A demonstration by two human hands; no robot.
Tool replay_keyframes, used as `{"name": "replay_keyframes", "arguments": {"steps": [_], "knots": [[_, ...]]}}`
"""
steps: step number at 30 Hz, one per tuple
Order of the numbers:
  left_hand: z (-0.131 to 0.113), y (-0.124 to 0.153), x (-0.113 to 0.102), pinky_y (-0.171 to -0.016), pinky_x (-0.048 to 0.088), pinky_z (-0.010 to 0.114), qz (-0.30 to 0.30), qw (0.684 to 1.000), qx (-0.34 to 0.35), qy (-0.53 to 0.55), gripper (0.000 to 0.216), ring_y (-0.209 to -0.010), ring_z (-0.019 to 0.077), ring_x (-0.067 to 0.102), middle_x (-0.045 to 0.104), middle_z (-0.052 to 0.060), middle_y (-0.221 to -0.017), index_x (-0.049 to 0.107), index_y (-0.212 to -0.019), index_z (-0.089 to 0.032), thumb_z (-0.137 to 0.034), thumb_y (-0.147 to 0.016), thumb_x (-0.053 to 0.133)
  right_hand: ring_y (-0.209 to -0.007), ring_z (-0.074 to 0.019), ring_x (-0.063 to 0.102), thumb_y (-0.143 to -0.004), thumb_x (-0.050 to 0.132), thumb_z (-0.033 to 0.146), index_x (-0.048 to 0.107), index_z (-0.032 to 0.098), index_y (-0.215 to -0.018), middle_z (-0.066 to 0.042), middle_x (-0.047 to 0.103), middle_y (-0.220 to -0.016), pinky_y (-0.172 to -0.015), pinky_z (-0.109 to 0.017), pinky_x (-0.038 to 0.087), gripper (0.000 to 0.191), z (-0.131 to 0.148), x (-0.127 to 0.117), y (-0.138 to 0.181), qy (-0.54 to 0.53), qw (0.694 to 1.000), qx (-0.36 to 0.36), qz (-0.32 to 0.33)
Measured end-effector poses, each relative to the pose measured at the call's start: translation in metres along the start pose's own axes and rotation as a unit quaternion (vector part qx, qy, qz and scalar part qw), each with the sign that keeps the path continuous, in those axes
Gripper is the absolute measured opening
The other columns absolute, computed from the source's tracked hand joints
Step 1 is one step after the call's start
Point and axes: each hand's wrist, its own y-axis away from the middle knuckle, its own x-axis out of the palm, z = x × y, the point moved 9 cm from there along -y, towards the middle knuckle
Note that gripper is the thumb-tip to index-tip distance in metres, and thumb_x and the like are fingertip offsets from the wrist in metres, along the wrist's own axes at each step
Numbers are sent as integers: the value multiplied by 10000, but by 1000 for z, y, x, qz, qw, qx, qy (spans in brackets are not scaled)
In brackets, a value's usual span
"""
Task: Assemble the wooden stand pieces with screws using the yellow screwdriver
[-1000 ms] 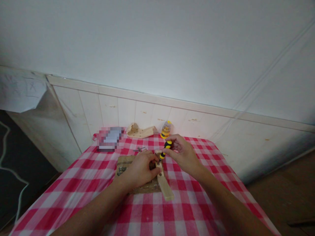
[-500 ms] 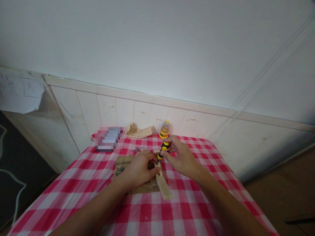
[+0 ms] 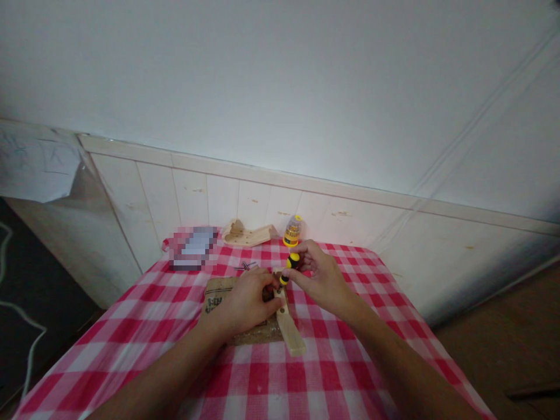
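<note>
A pale wooden strip lies on the red-checked table, partly over a brown cork mat. My left hand is curled over the strip's far end, fingers pinched near a hole; what they pinch is hidden. My right hand grips a black-and-yellow screwdriver, held nearly upright with its tip down at the strip beside my left fingertips.
At the table's far edge by the panelled wall stand a yellow-capped bit holder, a curved wooden part and a blurred flat item. A few loose screws lie behind the mat.
The screwdriver has tipped more upright and my right hand has shifted slightly left along it. My left hand stays on the strip.
</note>
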Motion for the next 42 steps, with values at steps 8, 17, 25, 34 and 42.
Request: {"name": "replay_keyframes", "arguments": {"steps": [8, 17, 25, 34, 42], "knots": [[1, 0, 0, -831, 468, 346, 4, 1000, 3, 26, 77, -902, 225, 647, 731, 47, -944, 710, -895, -206, -222, -824, 682, -663, -139, 621, -833, 744, 282, 584, 235, -1009, 12, 644, -798, -605, -253, 530, 242, 18, -15, 0, -28, 999, -21, -5], [-3, -2, -1, -782, 442, 345, 11, 1000, 13, 0, 63, -866, 232, 633, 719, 45, -888, 692, -878, -202, -240, -838, 662, -689, -154, 631, -796, 721, 202, 577, 251, -952, 6, 653, -819, -631, -265, 543, 218, 23, 2, 5, -19, 998, -37, 56], [-1, -2, 1, -773, 426, 345, 13, 1000, 15, -12, 108, -862, 236, 621, 714, 56, -877, 695, -875, -194, -294, -849, 664, -762, -167, 673, -796, 686, 155, 661, 234, -928, -21, 709, -875, -688, -271, 565, 156, 31, 7, 6, -24, 992, -41, 118], [-4, -1, 0, -755, 438, 342, 9, 1000, 20, -12, 161, -830, 227, 625, 723, 63, -874, 712, -873, -201, -340, -889, 632, -705, -176, 694, -780, 854, 447, 753, 215, -917, -31, 744, -820, -635, -282, 567, 288, 20, 4, 4, -48, 987, 17, 150], [-4, 0, -1, -755, 443, 331, 3, 1000, 20, 3, 141, -839, 223, 635, 725, 46, -866, 719, -869, -203, -327, -875, 651, -625, -144, 629, -715, 898, 461, 706, 204, -849, 3, 699, -724, -546, -240, 494, 348, 15, 2, 3, -21, 991, 26, 129]]}}
